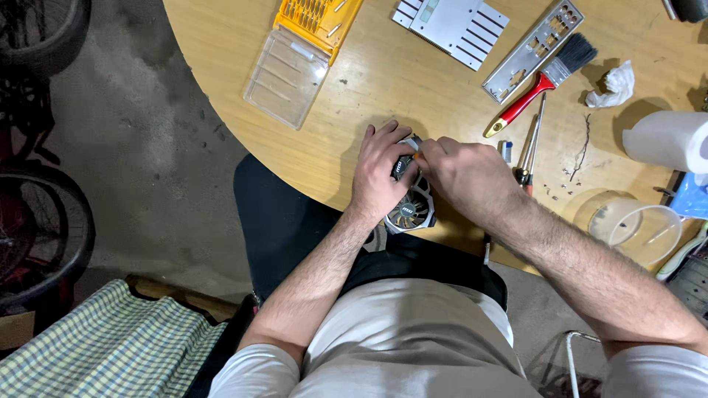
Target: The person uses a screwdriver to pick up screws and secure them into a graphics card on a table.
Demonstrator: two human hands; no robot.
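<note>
A graphics card (411,208) with a grey fan lies at the near edge of a round wooden table (413,88). My left hand (380,171) rests on top of the card and grips its left side. My right hand (468,175) is closed over the card's upper right part, its fingertips pinched near a small orange spot; what they pinch is hidden. Both hands cover most of the card, so only the fan end shows.
Screwdrivers (529,147) and small screws (557,188) lie right of my hands. Further back sit a red-handled brush (542,81), a metal backplate (532,50), a white bracket (451,26), an orange bit case (306,44). A paper roll (664,140) and clear container (636,225) stand right.
</note>
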